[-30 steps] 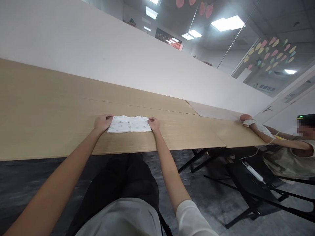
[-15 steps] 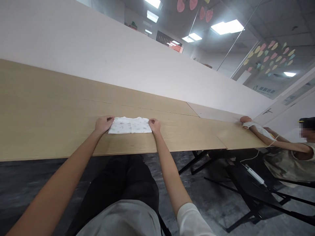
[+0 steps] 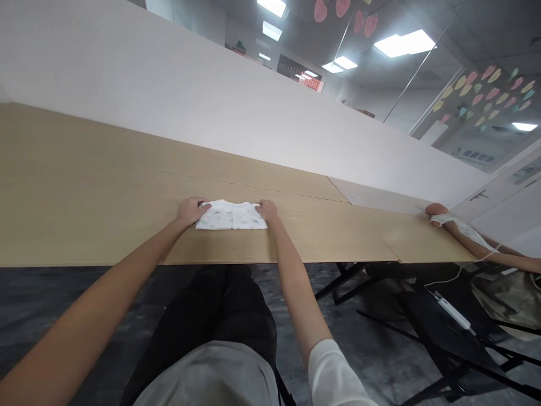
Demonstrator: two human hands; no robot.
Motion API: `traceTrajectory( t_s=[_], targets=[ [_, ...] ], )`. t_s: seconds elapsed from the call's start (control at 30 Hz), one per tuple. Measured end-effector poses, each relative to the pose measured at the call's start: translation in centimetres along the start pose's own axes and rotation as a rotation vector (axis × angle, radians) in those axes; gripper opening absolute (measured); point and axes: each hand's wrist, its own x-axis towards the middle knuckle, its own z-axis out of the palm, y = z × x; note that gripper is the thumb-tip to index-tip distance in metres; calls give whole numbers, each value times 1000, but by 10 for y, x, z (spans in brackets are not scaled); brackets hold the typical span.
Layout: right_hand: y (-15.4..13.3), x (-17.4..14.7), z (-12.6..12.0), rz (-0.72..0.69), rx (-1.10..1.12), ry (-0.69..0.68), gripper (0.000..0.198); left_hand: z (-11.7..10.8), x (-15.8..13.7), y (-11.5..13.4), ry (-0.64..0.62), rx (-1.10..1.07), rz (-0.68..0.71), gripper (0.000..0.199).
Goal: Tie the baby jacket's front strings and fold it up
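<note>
A small white baby shirt [image 3: 232, 217] with a faint print lies folded into a wide, low shape on the wooden table [image 3: 313, 237]. Its curved neckline faces away from me. At the garment's upper left corner, my left hand [image 3: 193, 211] is closed with the thumb over the cloth. My right hand [image 3: 267, 210] pinches the opposite upper corner, its fingers partly hiding the fabric there. The garment's lower edge runs straight along the side nearest me.
To the right, another person's arm [image 3: 509, 260] reaches to a doll [image 3: 437, 210] in white patterned clothing. A white power strip [image 3: 454, 313] rests on a black folding chair [image 3: 439, 338]. A white wall [image 3: 253, 124] borders the table's far side.
Both hands have moved inward over the garment's top corners, and its upper sides now slant in. The view has shifted slightly, with the other person further toward the right edge.
</note>
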Motion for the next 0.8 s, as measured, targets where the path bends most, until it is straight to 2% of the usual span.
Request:
traceTrajectory(
  t_s=[0.07, 0.17, 0.27, 0.33, 0.4, 0.53, 0.6, 0.67, 0.73, 0.8],
  targets=[
    [-2, -1, -11, -23, 6, 22, 17, -9, 2, 7, 40, -72, 12, 32],
    [-5, -2, -40, -104, 95, 143, 16, -32, 13, 24, 107, -190, 19, 28],
    [-8, 5, -80, -186, 286, 308, 18, -67, 29, 50, 116, -291, 58, 33],
    [-12, 13, -111, -250, 457, 384, 23, -94, 37, 70, 165, -320, 159, 39],
    [-18, 21, -142, -321, 602, 428, 28, -122, 43, 91, 246, -224, 281, 45],
    [-29, 30, -194, -465, 742, 490, 40, -164, 52, 121, 337, 21, 506, 73],
    [-31, 30, -210, -507, 752, 501, 44, -173, 55, 124, 375, 75, 540, 81],
    [-29, 29, -214, -504, 725, 490, 44, -173, 58, 119, 379, 74, 524, 81],
    [-23, 24, -209, -465, 661, 458, 41, -167, 59, 107, 313, 83, 483, 78],
    [-13, 18, -195, -409, 533, 400, 37, -154, 59, 90, 177, 155, 441, 73]
  ],
)
